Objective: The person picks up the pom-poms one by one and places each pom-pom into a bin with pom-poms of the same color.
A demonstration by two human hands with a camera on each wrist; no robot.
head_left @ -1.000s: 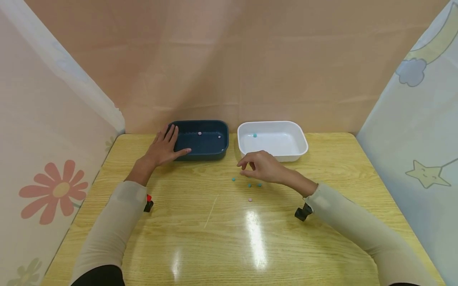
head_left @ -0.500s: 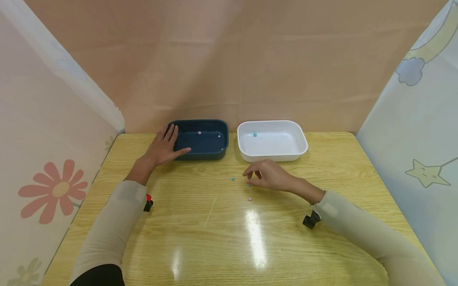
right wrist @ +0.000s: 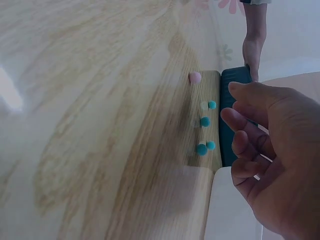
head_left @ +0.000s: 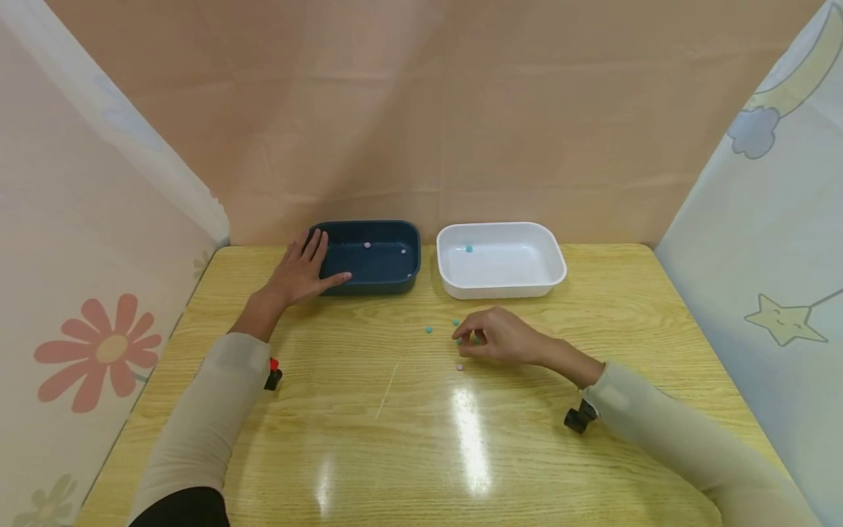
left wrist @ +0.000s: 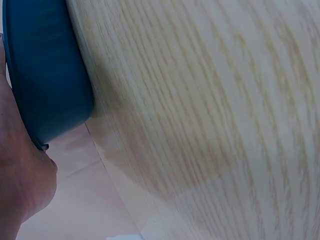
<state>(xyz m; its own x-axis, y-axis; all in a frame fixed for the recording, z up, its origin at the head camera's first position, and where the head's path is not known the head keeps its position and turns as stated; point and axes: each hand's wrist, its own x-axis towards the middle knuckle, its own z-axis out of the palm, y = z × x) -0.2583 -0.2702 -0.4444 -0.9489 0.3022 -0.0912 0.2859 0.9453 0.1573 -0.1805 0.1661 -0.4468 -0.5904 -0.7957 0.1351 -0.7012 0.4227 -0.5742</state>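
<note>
My left hand (head_left: 296, 271) rests on the left end of a dark blue tray (head_left: 372, 288), fingers spread and extended over its rim and thumb along the front. In the left wrist view the hand (left wrist: 25, 175) shows only partly beside the tray. My right hand (head_left: 500, 337) hovers above several small teal balls (head_left: 429, 330), in front of a white tray (head_left: 549, 282). Its fingers are loosely bent. A gap shows between thumb and index finger in the right wrist view, where the hand (right wrist: 285, 150) holds nothing. A pink ball (right wrist: 195, 77) lies close by on the table.
Two pink balls (head_left: 366, 245) and a tiny pale speck are inside the dark blue tray. One teal ball (head_left: 469, 249) sits in the white tray. Patterned panels (head_left: 757, 293) border the wooden table (head_left: 329, 432) on both sides, with a plain backdrop behind.
My right hand has moved back from the white tray toward me and slightly right, over the balls. A teal ball near the white tray now shows. The left hand stays put.
</note>
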